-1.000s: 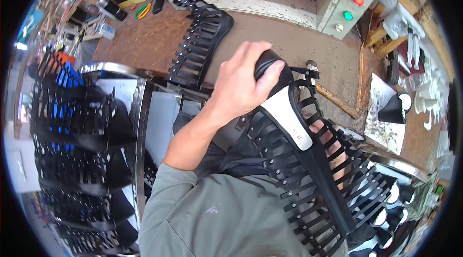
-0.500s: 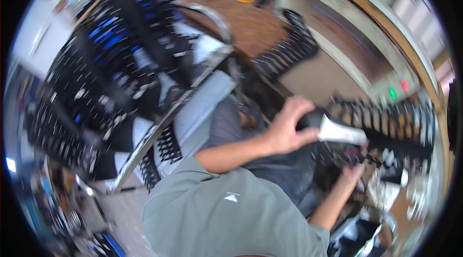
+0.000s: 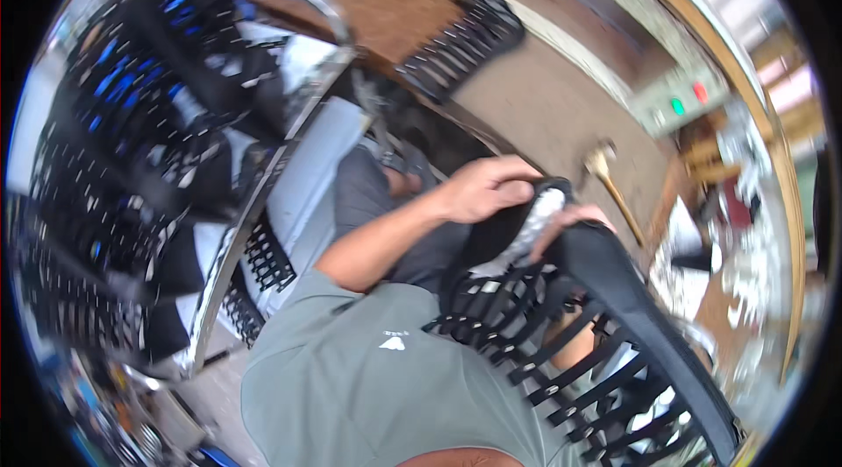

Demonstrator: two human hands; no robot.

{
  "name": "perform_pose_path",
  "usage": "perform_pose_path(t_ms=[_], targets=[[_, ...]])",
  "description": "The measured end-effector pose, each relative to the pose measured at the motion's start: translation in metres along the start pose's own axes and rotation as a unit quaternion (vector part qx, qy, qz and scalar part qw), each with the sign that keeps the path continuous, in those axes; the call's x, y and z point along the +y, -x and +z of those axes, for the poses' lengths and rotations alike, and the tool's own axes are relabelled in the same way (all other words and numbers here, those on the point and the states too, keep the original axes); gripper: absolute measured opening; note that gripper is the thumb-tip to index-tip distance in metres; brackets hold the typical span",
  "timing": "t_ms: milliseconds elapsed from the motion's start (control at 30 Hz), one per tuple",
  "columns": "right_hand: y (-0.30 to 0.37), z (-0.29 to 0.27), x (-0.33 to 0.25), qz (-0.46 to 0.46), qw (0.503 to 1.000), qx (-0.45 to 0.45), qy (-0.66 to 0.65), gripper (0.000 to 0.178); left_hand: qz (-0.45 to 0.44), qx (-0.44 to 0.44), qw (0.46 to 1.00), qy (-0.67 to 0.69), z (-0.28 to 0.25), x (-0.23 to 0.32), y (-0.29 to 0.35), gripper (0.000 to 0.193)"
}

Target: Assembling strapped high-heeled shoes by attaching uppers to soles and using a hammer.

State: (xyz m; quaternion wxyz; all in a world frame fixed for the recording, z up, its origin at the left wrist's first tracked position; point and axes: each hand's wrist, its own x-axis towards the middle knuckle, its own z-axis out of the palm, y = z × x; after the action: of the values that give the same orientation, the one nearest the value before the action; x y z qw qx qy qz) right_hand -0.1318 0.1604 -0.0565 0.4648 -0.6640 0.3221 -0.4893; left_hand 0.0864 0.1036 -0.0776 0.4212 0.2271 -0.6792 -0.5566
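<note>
A tall black strappy boot [image 3: 645, 300] with metal studs hangs across my front, tilted down to the lower right. A white, shiny strip [image 3: 539, 221] shows along the sole of its foot end. My left hand [image 3: 491, 191] pinches that foot end from the left, thumb and fingers closed at its edge. Beside the strip, my right hand [image 3: 566, 226] is wrapped round the boot near the ankle. Through the straps part of my right forearm is visible; the rest of that hand is hidden behind the boot.
On the bench beyond lie a hammer [image 3: 610, 178] and another black strappy boot [image 3: 469, 33]. Behind them stands a pale machine [image 3: 605, 37] with green and red buttons. A metal-framed rack [image 3: 298, 121] of black strappy boots fills the left. Crumpled white wrapping [image 3: 680, 261] lies at right.
The boot has swung round from pointing right to hanging down at the lower right. My right hand has come up to it beside the left. The view has shifted to the right.
</note>
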Motion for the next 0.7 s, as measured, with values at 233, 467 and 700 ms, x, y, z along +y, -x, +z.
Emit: perform_pose_path(t_ms=[233,467,700], targets=[[-0.016,0.042,-0.051,-0.063,0.975,-0.09,-0.194,0.03,0.117,-0.023,0.969,-0.215,-0.012,0.067,0.016,0.083],[-0.01,0.078,-0.046,-0.099,0.966,0.16,-0.176,0.042,0.124,0.061,0.977,-0.166,-0.007,0.075,0.025,0.037],[-0.009,0.048,-0.027,-0.085,0.993,0.078,-0.026,0.033,0.076,0.066,0.981,-0.165,-0.009,0.071,0.032,0.043]])
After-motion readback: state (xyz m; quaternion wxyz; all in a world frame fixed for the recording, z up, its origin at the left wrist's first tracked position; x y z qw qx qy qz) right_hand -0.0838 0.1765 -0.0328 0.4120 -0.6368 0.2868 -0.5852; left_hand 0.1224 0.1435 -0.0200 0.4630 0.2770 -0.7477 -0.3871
